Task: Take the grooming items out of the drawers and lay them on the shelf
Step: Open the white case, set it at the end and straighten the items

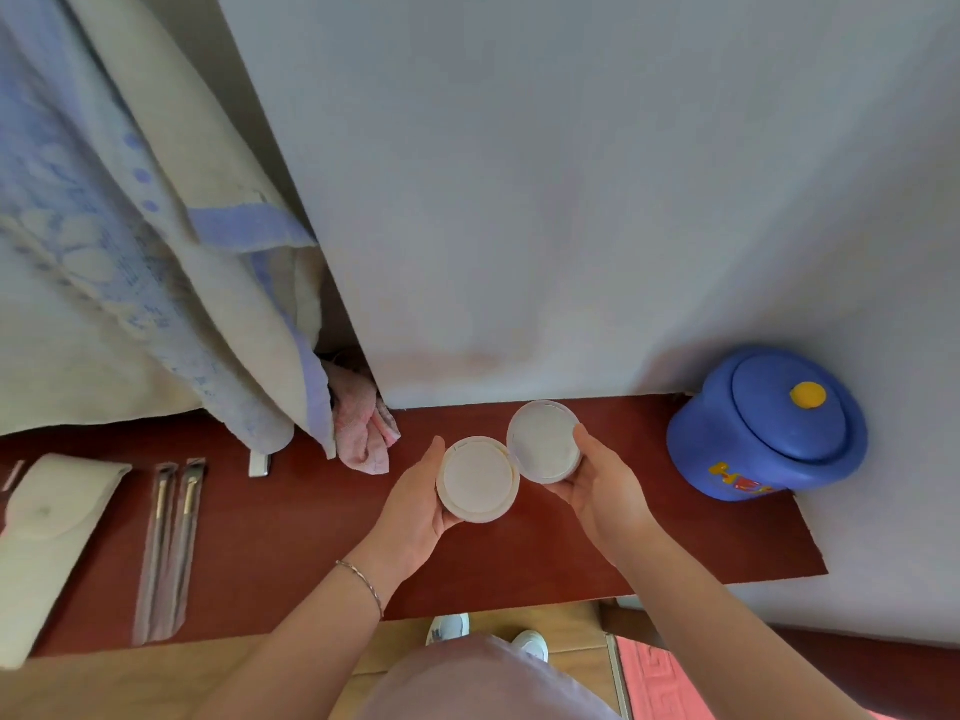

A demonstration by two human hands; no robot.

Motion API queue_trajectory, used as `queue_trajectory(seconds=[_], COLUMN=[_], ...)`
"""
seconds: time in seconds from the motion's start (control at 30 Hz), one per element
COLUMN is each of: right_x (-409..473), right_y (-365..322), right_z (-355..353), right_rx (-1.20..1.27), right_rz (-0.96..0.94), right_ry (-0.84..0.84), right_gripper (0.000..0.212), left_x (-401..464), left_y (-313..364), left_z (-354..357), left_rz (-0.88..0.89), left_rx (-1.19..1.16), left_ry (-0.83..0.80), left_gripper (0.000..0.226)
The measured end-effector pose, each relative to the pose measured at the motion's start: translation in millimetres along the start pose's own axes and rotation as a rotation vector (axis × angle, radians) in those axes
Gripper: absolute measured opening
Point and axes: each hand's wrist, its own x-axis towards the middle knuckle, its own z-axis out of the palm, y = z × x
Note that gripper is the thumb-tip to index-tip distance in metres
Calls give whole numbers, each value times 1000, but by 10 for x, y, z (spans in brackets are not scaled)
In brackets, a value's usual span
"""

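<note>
Head view: both hands' fingers [438,449] cradle open compact [478,478].

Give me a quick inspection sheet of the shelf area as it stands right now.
Surface: dark red wooden shelf against a pale wall, middle part bare.
Job's things: round white hinged compact, open, held above the shelf; cream fabric pouch and two slim packaged brushes lie at the left.
Clutter: blue lidded plastic pot with a yellow knob at the right end; crumpled pink cloth at the back; small silver object, too small to tell.
Hands: left hand holds the compact's base, right hand its lid.
Cables: nothing seen.
Surroundings: blue-and-cream patterned towel hangs at the left; wooden floor and red mat below.
</note>
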Motion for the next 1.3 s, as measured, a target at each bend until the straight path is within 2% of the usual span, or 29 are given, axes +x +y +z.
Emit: queue_trajectory(seconds=[0.17, 0.3, 0.4, 0.47, 0.63, 0.8, 0.9, 1.17, 1.3], right_x=[56, 60, 34, 17, 56, 218, 321, 347, 354], right_y=[149, 327, 502, 606, 918, 1195, 1275, 1364, 1409], right_z=[270, 588, 807, 937, 1270, 1590, 1701, 1875, 1889], right_rx=[-154, -260, -362, -396, -464, -421, -347, -315, -420], right_rz=[49, 147, 168, 186, 218, 270, 219, 121, 64], right_ry=[-103, -204, -334, -380, -430, -354, -266, -109, -44], right_gripper=[37, 38, 25, 13, 12, 55, 69, 53, 42], left_x=[-186, -418, -611, -739, -971, -942, -886, -756, -772], left_y=[-38, -118, -179, -221, -307, -208, -89, 124, 161], left_z=[-342, -629, -859, -997, -1296, -1602, -1762, -1989, -2155], left_rz=[105, 182, 227, 241, 282, 251, 203, 144, 159], left_rx=[28, 33, 39, 22, 22, 22, 73, 250, 368], left_ry=[168, 454, 661, 715, 799, 783, 731, 543, 431], left_gripper=[28, 17, 17, 18, 22, 24, 26, 32, 34])
